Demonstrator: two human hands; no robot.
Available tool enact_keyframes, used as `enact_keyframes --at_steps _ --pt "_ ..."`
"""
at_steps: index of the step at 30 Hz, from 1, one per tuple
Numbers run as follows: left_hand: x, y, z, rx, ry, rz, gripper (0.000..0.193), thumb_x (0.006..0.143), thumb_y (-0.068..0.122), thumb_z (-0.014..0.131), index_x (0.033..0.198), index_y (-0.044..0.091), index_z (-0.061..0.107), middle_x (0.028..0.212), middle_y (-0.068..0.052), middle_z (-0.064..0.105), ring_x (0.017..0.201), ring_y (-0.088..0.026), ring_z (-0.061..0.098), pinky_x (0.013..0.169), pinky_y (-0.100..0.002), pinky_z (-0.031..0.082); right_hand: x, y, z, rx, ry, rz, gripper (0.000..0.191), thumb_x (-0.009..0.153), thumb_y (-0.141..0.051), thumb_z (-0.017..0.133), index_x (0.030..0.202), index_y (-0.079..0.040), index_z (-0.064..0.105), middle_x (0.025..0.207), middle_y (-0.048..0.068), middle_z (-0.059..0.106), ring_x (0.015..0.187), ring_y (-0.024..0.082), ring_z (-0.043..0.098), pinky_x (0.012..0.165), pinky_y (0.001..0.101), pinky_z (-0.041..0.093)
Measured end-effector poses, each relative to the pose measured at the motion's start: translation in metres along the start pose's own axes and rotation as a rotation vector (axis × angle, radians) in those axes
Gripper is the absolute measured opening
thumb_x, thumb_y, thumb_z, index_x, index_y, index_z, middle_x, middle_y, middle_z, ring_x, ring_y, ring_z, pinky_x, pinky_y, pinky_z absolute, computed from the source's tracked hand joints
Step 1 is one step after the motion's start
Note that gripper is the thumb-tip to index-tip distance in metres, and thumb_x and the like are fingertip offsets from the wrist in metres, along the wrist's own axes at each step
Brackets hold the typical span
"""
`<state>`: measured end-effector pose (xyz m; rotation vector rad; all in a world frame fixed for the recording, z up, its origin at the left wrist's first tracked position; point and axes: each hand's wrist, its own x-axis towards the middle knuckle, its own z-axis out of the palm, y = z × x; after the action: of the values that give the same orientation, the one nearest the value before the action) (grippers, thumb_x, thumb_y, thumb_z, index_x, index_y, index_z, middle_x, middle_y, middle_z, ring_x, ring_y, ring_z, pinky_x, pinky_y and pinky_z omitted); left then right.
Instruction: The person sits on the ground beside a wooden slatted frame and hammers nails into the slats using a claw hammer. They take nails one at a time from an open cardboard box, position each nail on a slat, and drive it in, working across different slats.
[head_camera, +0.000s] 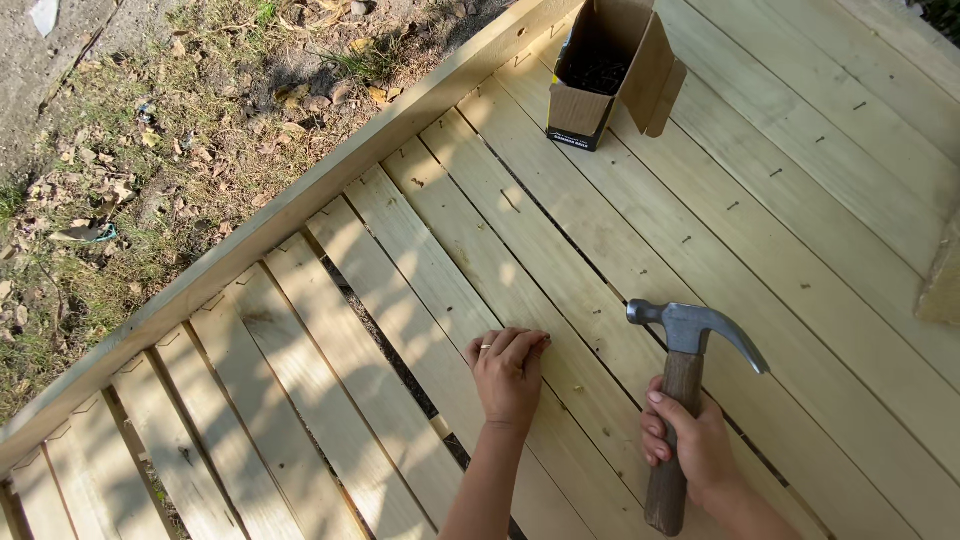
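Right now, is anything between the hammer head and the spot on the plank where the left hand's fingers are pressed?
Nothing visible. The hammer in the right hand hangs raised beside the left hand; only bare plank shows between them. A nail under the fingertips cannot be made out.

1. Your hammer: grey steel head, dark brown wooden handle.
2. Your deck boards: pale yellow, mottled with leaf shadow.
3. Your cardboard box: tan, black base band.
4. Ground: brown, patchy green.

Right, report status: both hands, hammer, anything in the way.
Left hand pinched, fingertips down on plank; nail not discernible. Right hand grips claw hammer, head raised. Open cardboard box far up the deck, clear of hands.
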<state>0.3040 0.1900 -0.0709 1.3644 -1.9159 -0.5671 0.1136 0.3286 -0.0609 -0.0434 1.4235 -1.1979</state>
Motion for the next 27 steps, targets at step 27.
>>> enact_keyframes --at_steps 27 --pt "-0.006 -0.005 0.002 -0.015 0.001 0.01 0.006 0.076 0.013 0.081 0.081 0.016 0.078 0.091 0.003 0.067 0.092 -0.021 0.063 0.1 -0.04 0.04 -0.04 -0.024 0.055 -0.593 -0.168 -0.087 0.054 0.099 -0.051 0.042 0.102 0.0 0.061 0.058 0.005 0.048 0.039 0.013 0.04 0.038 0.0311 0.036"
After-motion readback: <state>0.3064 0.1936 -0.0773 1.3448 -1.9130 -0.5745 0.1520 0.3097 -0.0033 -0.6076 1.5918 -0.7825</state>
